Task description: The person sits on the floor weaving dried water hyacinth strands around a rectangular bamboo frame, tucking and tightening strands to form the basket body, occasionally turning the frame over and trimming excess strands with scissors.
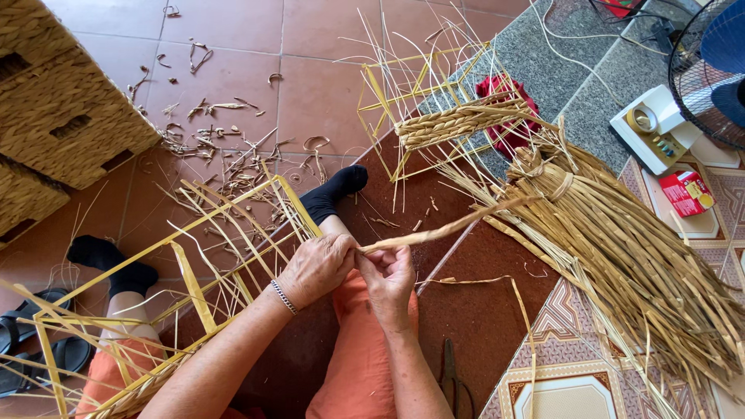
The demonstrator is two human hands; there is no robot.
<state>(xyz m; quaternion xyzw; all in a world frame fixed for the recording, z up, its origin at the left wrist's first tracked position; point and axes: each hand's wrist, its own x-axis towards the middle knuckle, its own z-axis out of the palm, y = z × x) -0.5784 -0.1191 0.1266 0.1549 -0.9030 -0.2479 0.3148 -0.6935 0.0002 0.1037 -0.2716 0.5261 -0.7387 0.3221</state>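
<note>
My left hand [317, 268] and right hand [390, 278] meet just above my knee, fingers curled tight, both pinching the near end of a twisted straw strand [442, 229]. The strand runs up and to the right from my fingertips, toward the big bundle of dried straw [621, 256] lying on the patterned mat [574, 326]. A silver bracelet [284, 296] sits on my left wrist. Below my hands are my orange trousers [361, 365], and a pair of scissors [450, 376] lies on the dark red floor just beside my right forearm.

To my left, a yellow wire basket frame [186, 287] with loose straw threaded through it leans across my legs; my black socks [335, 190] poke out beyond it. Black sandals [31, 341] lie by the frame's lower left corner.

Farther off, a second yellow frame [423, 93] stands with a few woven rows around its middle, a red cloth [508, 97] behind it. Straw scraps [209, 132] litter the tiles. Finished woven baskets [54, 109] are stacked at the far left, and a fan [710, 70] stands at the far right, a roll of tape [641, 119] on its base and a red box [687, 192] nearer me.
</note>
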